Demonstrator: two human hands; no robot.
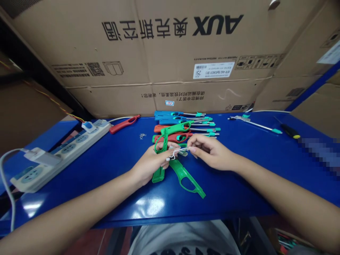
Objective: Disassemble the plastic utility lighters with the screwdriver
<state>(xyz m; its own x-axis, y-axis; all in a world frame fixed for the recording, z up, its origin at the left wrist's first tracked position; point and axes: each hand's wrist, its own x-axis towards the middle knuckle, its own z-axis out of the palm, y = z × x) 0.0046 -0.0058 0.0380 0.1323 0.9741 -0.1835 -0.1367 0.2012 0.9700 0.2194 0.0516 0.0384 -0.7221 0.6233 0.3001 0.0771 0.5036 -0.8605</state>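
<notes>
The left hand (pixel 152 161) is clamped on white wire (pixel 175 152), which the right hand (pixel 205 150) pinches between thumb and fingertips, so it spans the gap between the hands above the blue table (pixel 233 198). A green shell (pixel 158 174) runs beneath the left hand; I can't tell whether it is gripped too. A second shell (pixel 179 170) lies nearer the body. Beyond is a row of lighters (pixel 166 115), with a screwdriver (pixel 289 130) off to the right

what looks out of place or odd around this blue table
The cardboard behind the table stands upside down: its AUX lettering is inverted. One red handle lies apart from the lighters, near the power strip.
</notes>
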